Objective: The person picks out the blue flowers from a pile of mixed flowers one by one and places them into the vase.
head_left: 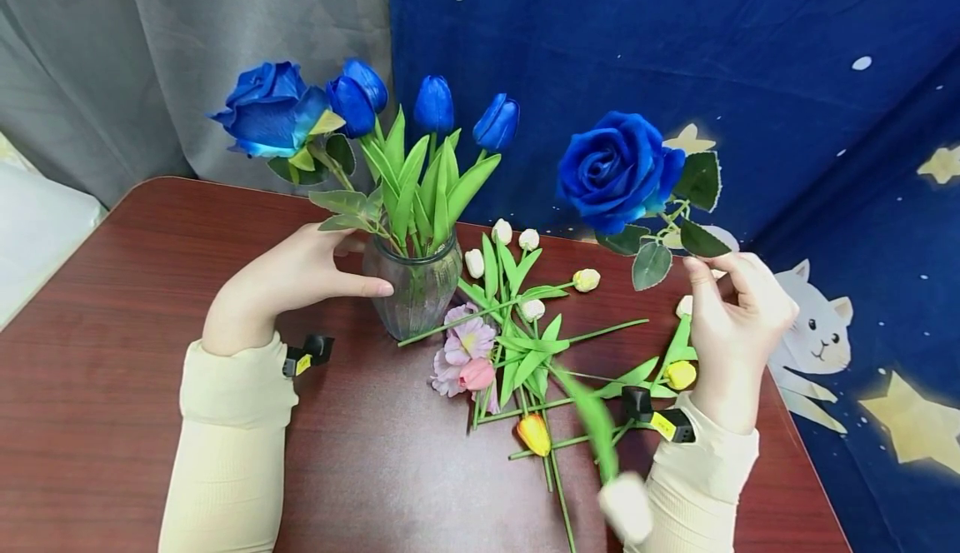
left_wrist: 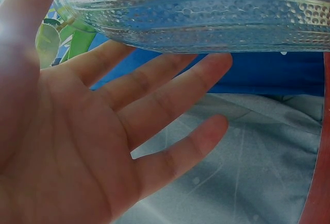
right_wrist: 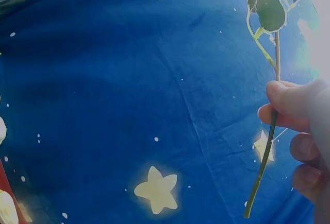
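Note:
A clear ribbed glass vase (head_left: pixel 414 291) stands on the table, holding several blue tulips (head_left: pixel 433 104) and a blue rose (head_left: pixel 272 112) that leans left. My left hand (head_left: pixel 300 274) is at the vase's left side, its straight thumb along the near face. In the left wrist view, the straight, spread fingers (left_wrist: pixel 170 105) of that hand reach along the glass, the little finger apart from it. Between thumb and fingertips my right hand (head_left: pixel 738 311) pinches a second blue rose (head_left: pixel 622 171) by its stem (right_wrist: pixel 268 144), upright in the air; the stem's lower end hangs free.
Right of the vase, loose flowers lie crossed on the table (head_left: pixel 360 470): white tulips (head_left: pixel 532 310), a pink tulip (head_left: pixel 477 374), an orange-yellow tulip (head_left: pixel 534 435) and pale purple blooms (head_left: pixel 468 336). A blurred white tulip (head_left: pixel 626 507) is near the right sleeve. Blue (head_left: pixel 600 20) and grey curtains hang behind.

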{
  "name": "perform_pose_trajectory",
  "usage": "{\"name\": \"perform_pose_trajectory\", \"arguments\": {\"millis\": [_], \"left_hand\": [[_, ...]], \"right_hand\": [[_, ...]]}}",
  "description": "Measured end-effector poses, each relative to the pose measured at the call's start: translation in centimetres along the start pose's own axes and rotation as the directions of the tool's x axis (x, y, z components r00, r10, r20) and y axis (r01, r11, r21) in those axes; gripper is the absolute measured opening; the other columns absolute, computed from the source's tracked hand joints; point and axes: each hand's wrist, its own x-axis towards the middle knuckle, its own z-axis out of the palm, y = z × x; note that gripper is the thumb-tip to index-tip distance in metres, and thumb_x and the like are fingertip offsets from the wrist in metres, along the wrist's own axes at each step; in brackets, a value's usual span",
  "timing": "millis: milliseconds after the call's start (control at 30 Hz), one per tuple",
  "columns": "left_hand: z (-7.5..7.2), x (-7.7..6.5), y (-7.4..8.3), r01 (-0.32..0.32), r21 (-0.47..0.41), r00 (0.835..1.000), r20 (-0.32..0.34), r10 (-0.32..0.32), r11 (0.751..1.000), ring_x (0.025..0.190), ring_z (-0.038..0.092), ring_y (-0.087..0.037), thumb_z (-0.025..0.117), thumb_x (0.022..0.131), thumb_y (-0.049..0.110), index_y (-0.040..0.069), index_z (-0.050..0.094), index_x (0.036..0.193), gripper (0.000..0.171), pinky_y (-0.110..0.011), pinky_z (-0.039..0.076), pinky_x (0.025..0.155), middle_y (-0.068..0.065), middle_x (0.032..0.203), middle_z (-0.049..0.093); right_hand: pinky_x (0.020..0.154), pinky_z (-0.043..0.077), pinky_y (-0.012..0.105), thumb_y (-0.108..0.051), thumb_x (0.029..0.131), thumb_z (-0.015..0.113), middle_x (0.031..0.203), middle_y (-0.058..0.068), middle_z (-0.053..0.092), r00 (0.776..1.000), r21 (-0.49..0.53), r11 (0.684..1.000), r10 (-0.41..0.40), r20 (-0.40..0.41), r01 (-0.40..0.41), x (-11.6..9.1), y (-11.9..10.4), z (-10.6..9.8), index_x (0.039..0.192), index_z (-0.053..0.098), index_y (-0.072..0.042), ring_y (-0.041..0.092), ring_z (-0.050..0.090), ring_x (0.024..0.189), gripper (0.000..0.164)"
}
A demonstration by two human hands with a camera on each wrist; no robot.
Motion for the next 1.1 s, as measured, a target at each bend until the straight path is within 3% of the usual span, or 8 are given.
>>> {"name": "perform_pose_trajectory", "arguments": {"millis": [167,300,500,667,767,900,1100], "left_hand": [[0.0,0.0,0.0,0.002,0.0,1.0,-0.002,-0.002,1.0,0.119,0.052,-0.034,0.08,0.078,0.037,0.01,0.04,0.145,0.082,-0.053,0.041,0.098,-0.012,0.14,0.047],[0.0,0.0,0.0,0.008,-0.001,1.0,-0.003,-0.008,1.0,0.12,0.052,-0.034,0.08,0.078,0.037,0.01,0.04,0.145,0.082,-0.053,0.041,0.098,-0.012,0.14,0.047],[0.0,0.0,0.0,0.01,-0.002,1.0,0.0,-0.01,1.0,0.12,0.052,-0.034,0.08,0.078,0.038,0.01,0.039,0.145,0.083,-0.052,0.041,0.098,-0.012,0.14,0.047],[0.0,0.0,0.0,0.016,-0.001,1.0,0.004,-0.016,1.0,0.12,0.051,-0.034,0.079,0.078,0.038,0.01,0.039,0.145,0.083,-0.053,0.041,0.098,-0.012,0.141,0.047],[0.0,0.0,0.1,0.017,0.005,1.0,0.008,-0.017,1.0,0.12,0.051,-0.034,0.079,0.078,0.039,0.01,0.039,0.146,0.084,-0.053,0.041,0.098,-0.012,0.141,0.047],[0.0,0.0,0.1,0.009,0.012,1.0,0.003,-0.009,1.0,0.12,0.052,-0.034,0.079,0.078,0.039,0.011,0.039,0.145,0.083,-0.053,0.041,0.098,-0.012,0.14,0.048],[0.0,-0.1,0.3,-0.023,0.036,1.0,-0.003,0.024,0.999,0.119,0.052,-0.032,0.079,0.079,0.039,0.011,0.041,0.144,0.08,-0.053,0.04,0.099,-0.011,0.137,0.051]], "right_hand": [[0.051,0.023,0.018,-0.006,0.081,0.077,0.061,0.003,0.052,0.999,-0.002,0.999,0.045,0.006,-0.045,0.0,-0.1,0.0,0.079,0.075,0.003,0.001,0.033,0.052,0.01],[0.048,0.023,0.018,-0.006,0.079,0.078,0.059,-0.004,0.051,0.991,0.039,0.991,0.128,0.027,-0.129,0.0,-0.4,-0.2,0.083,0.076,0.001,0.004,0.034,0.048,0.008],[0.039,0.024,0.019,-0.005,0.08,0.078,0.052,-0.001,0.047,0.957,0.12,0.95,0.285,0.046,-0.289,0.1,-0.9,-0.5,0.085,0.074,0.006,0.007,0.035,0.04,0.013],[0.037,0.023,0.019,-0.003,0.079,0.077,0.052,0.001,0.052,0.941,0.228,0.914,0.338,0.033,-0.336,0.1,-1.1,-0.6,0.084,0.071,0.012,0.008,0.035,0.038,0.017],[0.038,0.022,0.019,0.001,0.078,0.077,0.054,0.002,0.055,0.934,0.323,0.881,0.356,0.026,-0.344,0.1,-1.2,-0.6,0.083,0.07,0.015,0.009,0.036,0.04,0.017],[0.039,0.024,0.017,0.008,0.076,0.075,0.057,0.005,0.061,0.93,0.479,0.812,0.368,0.025,-0.334,0.1,-1.3,-0.3,0.08,0.068,0.018,0.009,0.041,0.042,0.012],[0.04,0.04,0.016,0.019,0.077,0.065,0.062,0.013,0.065,0.926,0.628,0.706,0.371,0.067,-0.328,0.0,-1.8,0.1,0.077,0.065,0.019,0.012,0.053,0.04,0.001]]}}
